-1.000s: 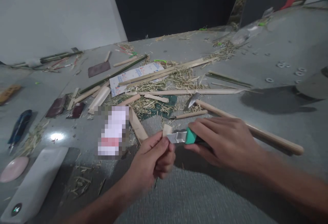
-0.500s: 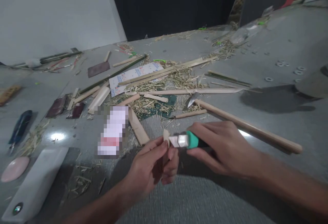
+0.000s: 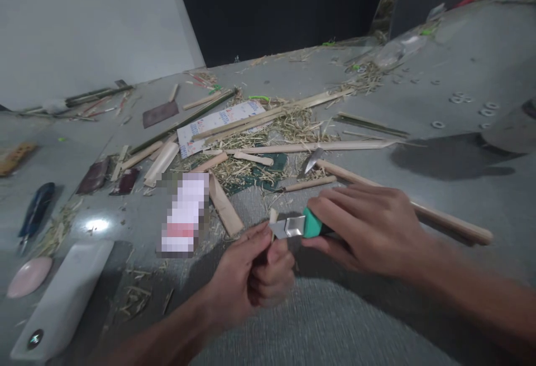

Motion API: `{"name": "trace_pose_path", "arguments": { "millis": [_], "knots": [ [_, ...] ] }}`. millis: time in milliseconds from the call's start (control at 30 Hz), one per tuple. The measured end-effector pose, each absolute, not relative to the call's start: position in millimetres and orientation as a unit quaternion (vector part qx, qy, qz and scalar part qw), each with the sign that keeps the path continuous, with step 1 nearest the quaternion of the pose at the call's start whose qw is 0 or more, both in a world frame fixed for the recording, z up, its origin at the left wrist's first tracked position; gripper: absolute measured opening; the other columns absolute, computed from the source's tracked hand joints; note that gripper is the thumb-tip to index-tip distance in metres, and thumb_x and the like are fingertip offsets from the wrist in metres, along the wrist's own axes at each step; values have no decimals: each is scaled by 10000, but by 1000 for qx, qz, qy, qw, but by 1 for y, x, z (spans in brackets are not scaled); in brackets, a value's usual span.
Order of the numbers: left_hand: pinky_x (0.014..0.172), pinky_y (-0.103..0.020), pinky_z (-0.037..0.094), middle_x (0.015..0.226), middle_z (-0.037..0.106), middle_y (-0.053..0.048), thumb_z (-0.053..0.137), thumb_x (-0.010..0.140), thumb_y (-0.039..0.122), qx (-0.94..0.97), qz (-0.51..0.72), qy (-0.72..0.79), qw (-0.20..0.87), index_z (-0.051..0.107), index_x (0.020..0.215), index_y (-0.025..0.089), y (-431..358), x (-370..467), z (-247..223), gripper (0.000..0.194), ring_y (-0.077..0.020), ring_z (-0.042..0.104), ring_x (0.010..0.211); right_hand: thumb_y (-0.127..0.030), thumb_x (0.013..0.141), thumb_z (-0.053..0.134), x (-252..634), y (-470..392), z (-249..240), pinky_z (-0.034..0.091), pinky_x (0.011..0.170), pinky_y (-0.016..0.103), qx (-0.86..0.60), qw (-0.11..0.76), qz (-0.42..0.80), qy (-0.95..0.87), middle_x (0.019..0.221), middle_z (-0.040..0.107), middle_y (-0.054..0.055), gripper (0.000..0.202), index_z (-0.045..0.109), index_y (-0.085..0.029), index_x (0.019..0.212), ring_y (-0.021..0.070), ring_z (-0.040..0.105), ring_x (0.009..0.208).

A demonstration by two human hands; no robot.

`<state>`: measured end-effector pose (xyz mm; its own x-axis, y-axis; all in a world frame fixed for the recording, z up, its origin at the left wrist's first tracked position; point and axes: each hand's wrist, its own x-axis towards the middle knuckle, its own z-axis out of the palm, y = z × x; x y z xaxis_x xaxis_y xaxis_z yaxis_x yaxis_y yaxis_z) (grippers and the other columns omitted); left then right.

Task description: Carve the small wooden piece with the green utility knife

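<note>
Two bare hands work close together over a gray surface (image 3: 318,321), each clamped on its own thing. The left hand (image 3: 251,271) pinches a small pale wooden piece (image 3: 273,215), its end poking up from the fingertips. The right hand (image 3: 368,229) grips a green-and-black knife (image 3: 311,223), with its blade (image 3: 280,230) pointing left, against or just in front of the wood. Compared with a second ago, the piece shows a narrower side, so the blade appears to meet it nearer an edge, very close to the left fingers. Beyond lie scattered shavings (image 3: 299,126) and a split wooden strip (image 3: 226,207). To the right rests a long-handled tool (image 3: 448,221) with a metal head; at near left, a white device (image 3: 67,299).
</note>
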<state>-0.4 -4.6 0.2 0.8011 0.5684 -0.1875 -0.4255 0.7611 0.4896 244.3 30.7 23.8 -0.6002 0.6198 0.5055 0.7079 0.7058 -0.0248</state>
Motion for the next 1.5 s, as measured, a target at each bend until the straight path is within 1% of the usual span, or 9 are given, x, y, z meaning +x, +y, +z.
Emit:
{"name": "trace_pose_path", "arguments": {
  "millis": [100,167,267,367,600,1033,1200,1367,1500],
  "knots": [
    [391,-176,205,494,283,87,608,1046,520,270,259,136,918,466,709,203,-13,0,-4,483,-62,202,387,-525,1114,466,265,46,29,217,497,317,-532,260,-135,-794,518,511,-38,425,579,-220,839,110,373,406],
    [397,-167,210,504,280,89,582,1060,513,263,265,132,918,474,733,206,-15,0,-6,461,-63,189,392,-503,1112,477,274,52,32,251,504,316,-575,267,-130,-762,529,508,-24,413,532,-241,798,117,388,432],
    [383,-146,184,532,261,100,572,1073,486,253,314,156,902,495,780,209,-11,0,-5,411,-66,124,409,-488,1126,425,268,48,32,259,483,310,-511,298,-47,-805,509,456,-62,357,522,-262,868,130,395,407],
    [381,-137,186,537,256,104,598,1062,469,249,339,183,888,512,789,205,-5,0,-4,389,-69,111,424,-483,1115,446,249,33,27,302,504,302,-415,275,7,-867,614,552,-42,311,532,-238,943,139,477,472],
    [400,-156,209,504,309,111,650,1025,473,260,336,245,871,511,785,204,-7,1,-10,386,-53,165,391,-578,1118,421,227,17,22,283,536,332,-336,256,40,-906,655,554,-45,444,525,-227,866,138,492,531],
    [398,-183,155,517,206,126,621,1034,518,322,328,259,849,465,739,216,-7,2,-4,451,-58,116,417,-587,1076,533,238,23,26,331,614,361,-336,243,-128,-901,747,636,-7,426,582,-209,884,170,599,649],
    [458,-196,187,569,302,90,621,1045,543,426,408,371,717,467,707,193,-12,2,-1,510,-64,215,485,-576,1081,532,234,21,27,367,636,342,-326,254,-140,-900,727,634,0,434,595,-204,865,165,611,660],
    [409,-201,168,531,264,105,602,1048,549,343,355,250,833,478,749,211,-13,0,-3,468,-64,179,425,-569,1105,469,241,29,31,351,562,315,-351,257,-144,-889,665,610,-6,457,578,-213,840,145,561,565],
    [430,-217,225,555,369,69,643,1020,570,353,270,166,880,506,743,196,-19,0,-6,485,-64,304,443,-531,1105,485,266,47,39,224,476,299,-560,274,-165,-764,522,433,-51,428,464,-258,776,117,374,427]
  ]
}}
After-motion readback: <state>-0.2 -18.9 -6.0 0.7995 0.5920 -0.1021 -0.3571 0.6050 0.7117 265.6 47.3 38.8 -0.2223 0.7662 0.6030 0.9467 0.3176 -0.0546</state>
